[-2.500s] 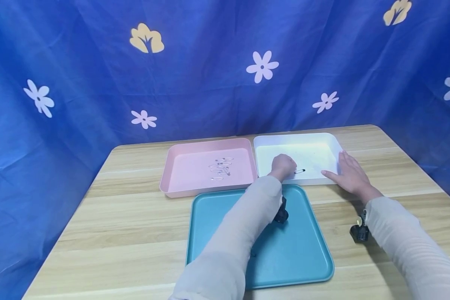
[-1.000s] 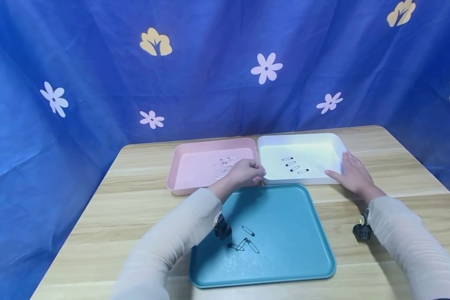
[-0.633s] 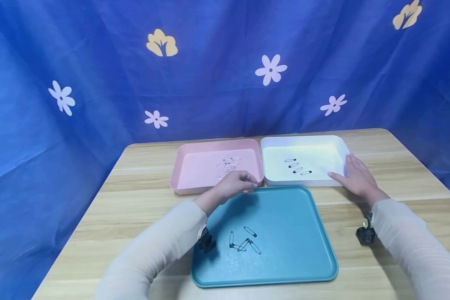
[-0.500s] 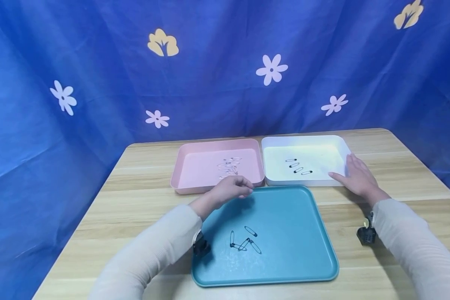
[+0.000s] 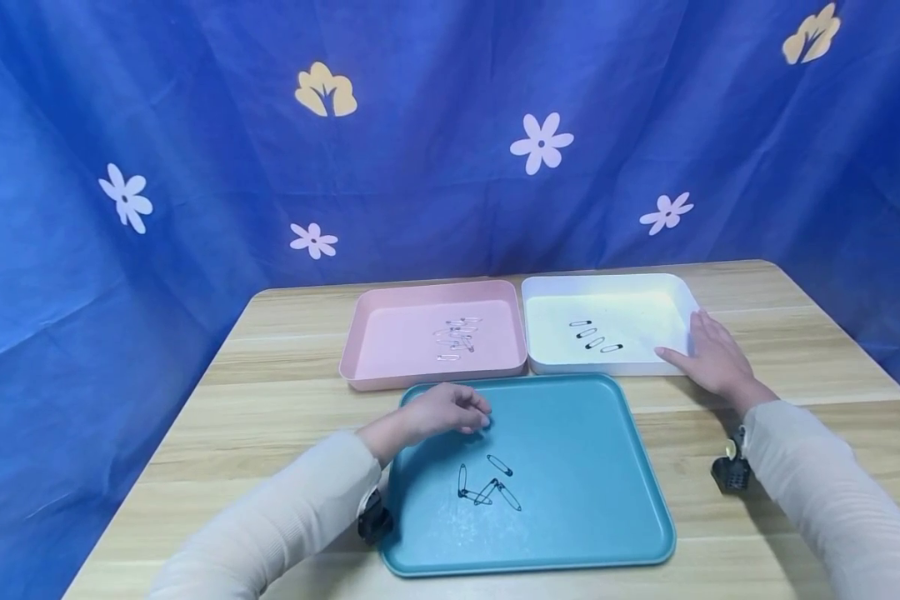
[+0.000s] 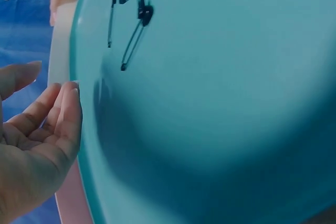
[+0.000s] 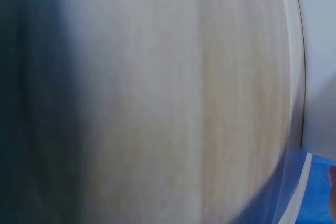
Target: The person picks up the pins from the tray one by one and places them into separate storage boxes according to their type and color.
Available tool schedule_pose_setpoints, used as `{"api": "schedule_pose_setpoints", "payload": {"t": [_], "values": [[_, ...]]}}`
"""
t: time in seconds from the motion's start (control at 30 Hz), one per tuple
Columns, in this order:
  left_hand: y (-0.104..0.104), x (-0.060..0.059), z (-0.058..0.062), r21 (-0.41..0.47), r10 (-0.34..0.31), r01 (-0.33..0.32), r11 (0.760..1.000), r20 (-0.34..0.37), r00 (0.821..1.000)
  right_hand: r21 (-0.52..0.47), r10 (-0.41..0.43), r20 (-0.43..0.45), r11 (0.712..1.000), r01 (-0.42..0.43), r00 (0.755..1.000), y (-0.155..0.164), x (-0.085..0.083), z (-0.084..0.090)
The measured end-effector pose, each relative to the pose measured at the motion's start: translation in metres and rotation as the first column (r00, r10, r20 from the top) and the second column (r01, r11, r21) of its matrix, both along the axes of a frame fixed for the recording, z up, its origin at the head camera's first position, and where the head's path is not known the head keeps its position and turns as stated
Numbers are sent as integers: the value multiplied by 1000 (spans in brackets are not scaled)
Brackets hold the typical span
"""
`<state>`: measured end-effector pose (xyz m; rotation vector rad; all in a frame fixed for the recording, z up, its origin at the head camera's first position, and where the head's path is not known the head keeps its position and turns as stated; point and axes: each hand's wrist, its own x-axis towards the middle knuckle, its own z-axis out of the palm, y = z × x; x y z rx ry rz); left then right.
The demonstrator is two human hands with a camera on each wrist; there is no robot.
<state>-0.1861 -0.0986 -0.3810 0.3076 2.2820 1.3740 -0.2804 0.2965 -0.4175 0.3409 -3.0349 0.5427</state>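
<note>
Several black safety pins (image 5: 487, 485) lie in a loose heap on the teal tray (image 5: 607, 500) at the table's front. My left hand (image 5: 461, 411) hovers just behind them over the tray's far left part, fingers loosely curled and empty. The left wrist view shows its bare palm (image 6: 37, 145) beside the pins (image 6: 131, 9). My right hand (image 5: 708, 360) lies flat on the table, with its fingers against the white tray (image 5: 682, 287). That tray holds several black pins (image 5: 595, 335) in a row. Silver pins (image 5: 453, 335) are in the pink tray (image 5: 367, 333).
The three trays sit close together on a wooden table (image 5: 270, 417) with a blue flowered curtain (image 5: 420, 167) behind. Small black wrist cameras hang below my sleeves (image 5: 731, 471). The right wrist view shows only blurred wood (image 7: 184, 98) and the white tray's edge (image 7: 320, 77).
My left hand left a black pin in the white tray, then drew back left and toward me to above the teal tray. The right hand stayed put.
</note>
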Motion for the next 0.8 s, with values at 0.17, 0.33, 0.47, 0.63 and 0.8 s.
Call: {"api": "schedule_pose_setpoints", "payload": {"t": [0.17, 0.33, 0.47, 0.63, 0.8], "values": [[-2, 5, -3, -41, -37, 37, 999, -9, 999, 1, -1, 2, 1000, 1, 1000, 0, 1, 0], [-1, 8, -7, -80, -84, 81, 994, -44, 995, -5, 0, 1, 1000, 0, 1000, -1, 2, 1], [0, 11, -11, -112, -120, 112, 987, -64, 991, -6, -1, 0, 1000, 1, 1000, 0, 2, 1], [1, 13, -18, -130, -151, 138, 982, -92, 984, -8, -2, -2, 1000, 1, 1000, 0, 2, 1], [3, 15, -21, -127, -163, 147, 981, -125, 979, -14, -1, -1, 1000, 1, 1000, -1, 2, 2]]}}
